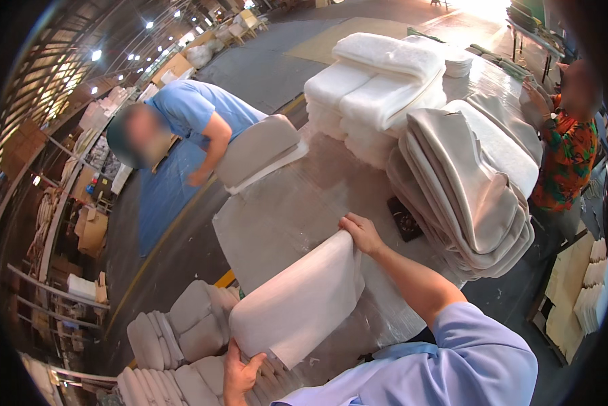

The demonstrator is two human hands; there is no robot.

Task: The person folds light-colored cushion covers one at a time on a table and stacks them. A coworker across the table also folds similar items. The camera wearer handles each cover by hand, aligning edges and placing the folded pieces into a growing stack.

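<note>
A pale, flat cushion (pixel 300 298) with rounded corners is held at a slant over the near part of the table. My left hand (pixel 240 373) grips its near left corner, thumb on the upper face and the fingers partly hidden. At the far right corner, my right hand (pixel 361 233) is closed round the edge. A loose flap of pale cloth or padding shows at the cushion's lower end. Just right of my right hand lies a dark flat object (pixel 404 219), beside a heap of grey cushion covers (pixel 463 189).
The plastic-covered table (pixel 277 230) also carries stacked white padding (pixel 378 88). Grey cushions (pixel 199 314) are piled at the lower left. A co-worker in blue (pixel 209 111) leans by a grey cushion (pixel 260 152); another in a patterned shirt (pixel 565 155) stands at the right.
</note>
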